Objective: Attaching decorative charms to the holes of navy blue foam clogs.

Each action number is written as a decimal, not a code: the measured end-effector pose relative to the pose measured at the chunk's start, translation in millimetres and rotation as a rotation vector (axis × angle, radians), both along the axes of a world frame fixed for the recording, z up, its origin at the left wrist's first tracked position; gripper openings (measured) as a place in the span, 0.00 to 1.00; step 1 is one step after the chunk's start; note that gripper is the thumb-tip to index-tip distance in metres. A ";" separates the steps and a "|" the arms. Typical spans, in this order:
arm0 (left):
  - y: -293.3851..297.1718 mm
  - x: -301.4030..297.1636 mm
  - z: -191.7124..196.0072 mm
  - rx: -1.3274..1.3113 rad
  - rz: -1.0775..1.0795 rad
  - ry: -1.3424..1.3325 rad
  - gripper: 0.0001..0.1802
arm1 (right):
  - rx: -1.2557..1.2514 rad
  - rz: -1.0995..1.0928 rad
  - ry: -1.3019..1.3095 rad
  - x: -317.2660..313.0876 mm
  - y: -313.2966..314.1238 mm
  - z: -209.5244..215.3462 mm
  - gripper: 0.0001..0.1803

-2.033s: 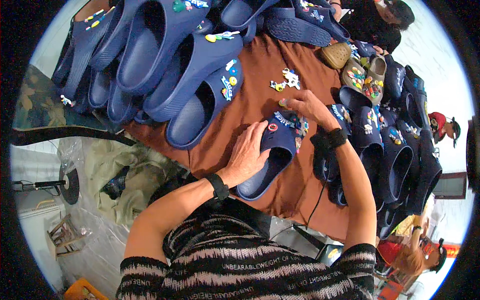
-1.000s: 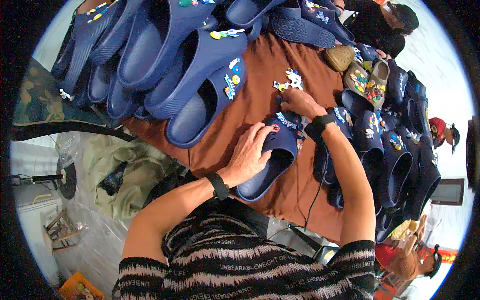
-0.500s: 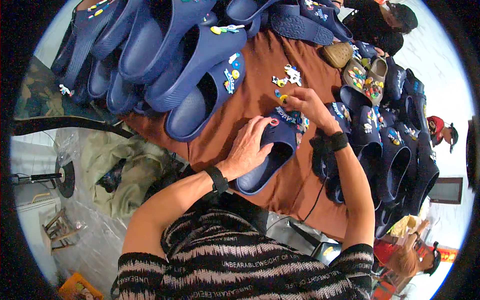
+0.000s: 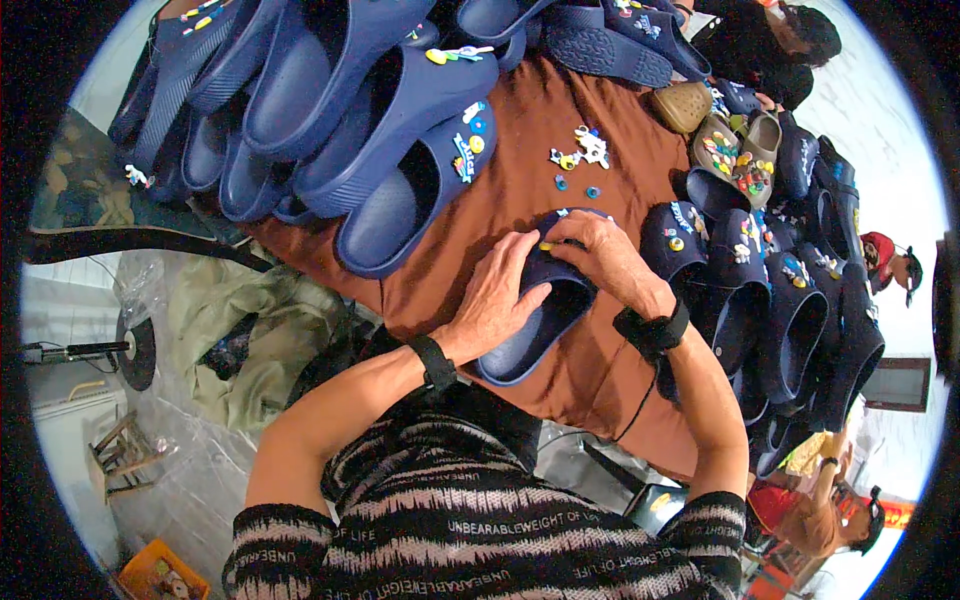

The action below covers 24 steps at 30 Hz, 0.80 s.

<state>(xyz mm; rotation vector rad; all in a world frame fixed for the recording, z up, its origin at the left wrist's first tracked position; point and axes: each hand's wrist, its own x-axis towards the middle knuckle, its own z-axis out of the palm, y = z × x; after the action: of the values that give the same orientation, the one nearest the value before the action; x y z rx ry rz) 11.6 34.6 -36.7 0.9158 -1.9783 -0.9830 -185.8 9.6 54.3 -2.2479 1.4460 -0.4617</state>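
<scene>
Navy blue foam clog (image 4: 535, 325) under my hands, lay flat on brown cloth, open heel toward seven o'clock, toe toward one o'clock, small yellow charm (image 4: 545, 245) on its upper, loose charms (image 4: 580, 155) lay beyond at twelve o'clock

An orange crate (image 4: 165, 575) of small goods sits on the floor at lower left. A red banner (image 4: 893, 513) with pale lettering hangs at lower right. No screens or other labels appear.
</scene>
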 end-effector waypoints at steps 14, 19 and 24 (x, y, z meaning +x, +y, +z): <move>-0.9 -1.9 2.7 -0.009 0.001 -0.050 0.36 | 0.021 0.029 0.070 -1.0 -2.3 0.1 0.08; -1.5 -0.8 1.2 0.002 -0.010 -0.037 0.36 | 0.106 -0.015 -0.121 -1.3 3.6 0.8 0.09; -0.7 0.1 1.3 -0.005 -0.013 -0.043 0.37 | 0.051 0.051 -0.133 -2.4 5.6 3.6 0.08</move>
<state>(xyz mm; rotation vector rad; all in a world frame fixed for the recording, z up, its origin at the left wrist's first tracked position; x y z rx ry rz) 11.7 33.9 -35.4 0.9299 -2.0237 -0.9724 -188.2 15.2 57.8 -2.1651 1.3155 -0.5407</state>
